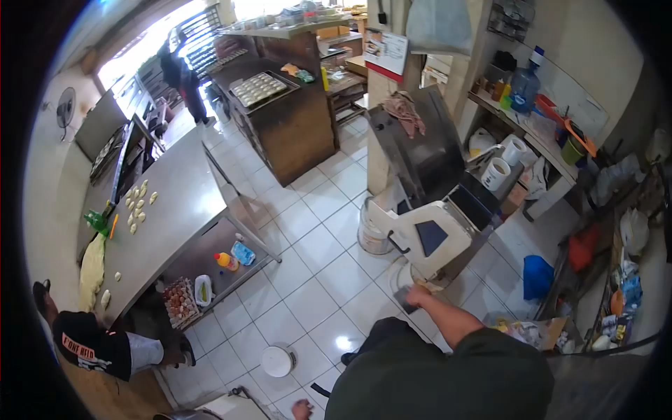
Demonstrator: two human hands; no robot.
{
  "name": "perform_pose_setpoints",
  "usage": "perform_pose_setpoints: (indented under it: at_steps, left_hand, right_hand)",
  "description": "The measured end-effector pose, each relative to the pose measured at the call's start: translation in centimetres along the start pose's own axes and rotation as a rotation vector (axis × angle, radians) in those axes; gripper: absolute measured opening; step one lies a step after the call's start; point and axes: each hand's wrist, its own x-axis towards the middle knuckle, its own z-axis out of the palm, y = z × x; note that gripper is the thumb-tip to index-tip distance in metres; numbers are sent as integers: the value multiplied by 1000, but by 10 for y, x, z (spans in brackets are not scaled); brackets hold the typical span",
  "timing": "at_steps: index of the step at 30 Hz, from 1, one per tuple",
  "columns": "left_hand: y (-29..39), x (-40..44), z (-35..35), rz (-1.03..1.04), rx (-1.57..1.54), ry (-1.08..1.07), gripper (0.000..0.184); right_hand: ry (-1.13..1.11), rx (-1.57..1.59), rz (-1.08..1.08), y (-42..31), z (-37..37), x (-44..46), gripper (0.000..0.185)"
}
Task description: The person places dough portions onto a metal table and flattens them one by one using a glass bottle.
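Note:
My right hand [418, 297] is closed on a flat grey scraper [404, 301]. It is low beside a white bucket [395, 274], which stands at the foot of a dough-rolling machine [420, 234] with a pale side panel. Whether the scraper touches the bucket I cannot tell. At the bottom edge, my left hand [302, 409] hangs with its fingers loosely apart and nothing visible in them. Near that hand on the tiles is a round white tub [278, 360].
Left, a metal table [175, 189] bears small dough pieces [136, 206] and a long dough strip [92, 269]; a person in black [94, 343] is beside it. Egg trays [180, 302] sit on its lower shelf. A baking tray [260, 91] tops the brown counter. Another person [185, 77] stands farther back.

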Motion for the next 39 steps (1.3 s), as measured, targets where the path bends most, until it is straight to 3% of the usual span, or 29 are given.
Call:
perform_pose_setpoints:
  at_steps: [1, 2, 3, 5, 6, 8, 10, 12, 13, 14, 15, 16, 18, 20, 22, 24, 29, 32, 34, 36, 37, 39]
  left_hand:
    - [7, 3, -15, 12, -12, 34, 47]
    - [32, 20, -29, 112, -114, 210, 34]
    - [-39, 60, 66, 457, 345, 82, 33]
    - [20, 79, -24, 368, 382, 228, 44]
    - [83, 63, -45, 284, 656, 267, 41]
    - [103, 76, -25, 432, 709, 406, 57]
    - [147, 57, -1, 457, 490, 320, 73]
    - [178, 42, 13, 532, 353, 154, 63]
    - [196, 35, 27, 344, 7, 19, 47]
    - [201, 41, 36, 307, -105, -20, 27]
    - [201, 45, 44, 367, 62, 49, 29]
    - [193, 56, 48, 715, 358, 133, 37]
    - [179, 90, 62, 604, 592, 327, 41]
    - [194, 89, 55, 329, 715, 259, 46]
    - [201, 104, 41, 258, 711, 161, 67]
    - [233, 102, 29, 184, 650, 19, 70]
    - [315, 154, 26, 296, 481, 4, 60]
    - [381, 153, 42, 396, 248, 171, 55]
    - [471, 92, 31, 752, 530, 130, 53]
    - [507, 78, 23, 855, 594, 33, 51]
    - [529, 73, 16, 715, 676, -69, 56]
    - [563, 80, 6, 554, 772, -130, 43]
  right_hand:
    - [53, 212, 130, 2, 12, -1, 41]
    - [262, 199, 25, 15, 47, 22, 37]
    - [335, 203, 201, 106, 21, -22, 36]
    - [228, 390, 263, 39, 50, -17, 39]
    - [278, 423, 199, 10, 54, -12, 39]
    - [327, 425, 146, -6, 54, -10, 40]
    - [346, 411, 115, -27, 47, 3, 40]
    - [361, 419, 93, -51, 34, 15, 40]
    - [368, 424, 83, -62, 27, 21, 40]
    - [377, 424, 78, -73, 19, 28, 40]
    - [361, 437, 35, -85, 11, 37, 40]
    - [347, 449, -7, -97, 1, 45, 40]
    - [326, 422, -23, -124, -16, 65, 39]
    - [256, 390, -37, -151, -32, 100, 40]
    - [224, 380, -49, -176, -56, 141, 40]
    - [152, 390, -147, -212, -93, 163, 40]
    - [129, 198, -314, -279, -175, 260, 39]
    - [134, 161, -425, -311, -228, 303, 39]
    - [165, 152, -455, -337, -264, 314, 42]
    - [199, 166, -527, -347, -276, 354, 39]
    - [247, 220, -592, -357, -282, 362, 37]
    - [82, 492, -601, -375, -302, 351, 25]
